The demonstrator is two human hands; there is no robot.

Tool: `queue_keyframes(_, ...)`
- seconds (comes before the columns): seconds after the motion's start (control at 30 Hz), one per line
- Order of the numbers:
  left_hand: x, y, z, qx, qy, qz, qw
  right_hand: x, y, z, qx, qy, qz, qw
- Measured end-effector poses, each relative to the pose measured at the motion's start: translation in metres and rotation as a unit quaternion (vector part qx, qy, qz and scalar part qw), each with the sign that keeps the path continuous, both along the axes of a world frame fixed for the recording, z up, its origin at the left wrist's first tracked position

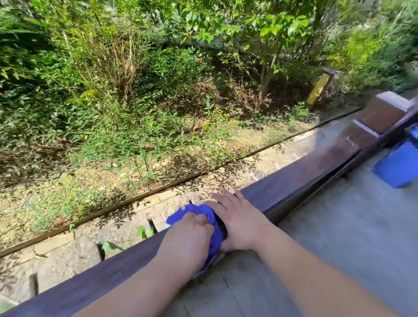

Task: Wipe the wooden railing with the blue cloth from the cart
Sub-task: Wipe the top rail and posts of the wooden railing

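Gripping hand: left hand (186, 240) was closed in a fist around the blue cloth (201, 217), pressing it onto the top of the wooden railing (297, 178).
Cloth position: bunched on the rail between the two hands; part spilled over the far edge, part hung down the near face. Most of it was covered by the left fist, so its full extent could not be made out.
Second hand: right hand (237, 219) lay flat, fingers spread, palm on the rail just beside the cloth, touching its edge. It held nothing that showed; the thumb was hidden.
Railing: dark, running diagonally from lower left to upper right. Its lower left end was cut off by the frame; the far end was blurred near the posts (381, 113).
Cart: a blue shape (402, 166) at the right edge, cropped and smeared; whether it was the cart could not be confirmed.
Floor: grey deck (350, 236) on the near side.
Beyond rail: stone paving (70, 250) and shrubs (127, 73), edges blurred.
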State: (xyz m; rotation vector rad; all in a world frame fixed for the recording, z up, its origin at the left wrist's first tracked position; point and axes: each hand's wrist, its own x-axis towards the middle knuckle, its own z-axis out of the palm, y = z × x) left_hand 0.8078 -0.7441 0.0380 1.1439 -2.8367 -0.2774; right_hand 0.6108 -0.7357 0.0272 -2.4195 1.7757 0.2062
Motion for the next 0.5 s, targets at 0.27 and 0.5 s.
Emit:
queue_keyframes(0.27, -0.046, -0.012, -0.007, -0.003, 0.031, -0.015, 0.999, -0.07, -0.012, -0.005, -0.004, 0.012, -0.007, 1.0)
queue_keyframes(0.5, -0.119, -0.016, -0.011, -0.025, 0.024, 0.038, 0.999, -0.164, -0.026, -0.007, -0.015, -0.009, -0.001, 1.0)
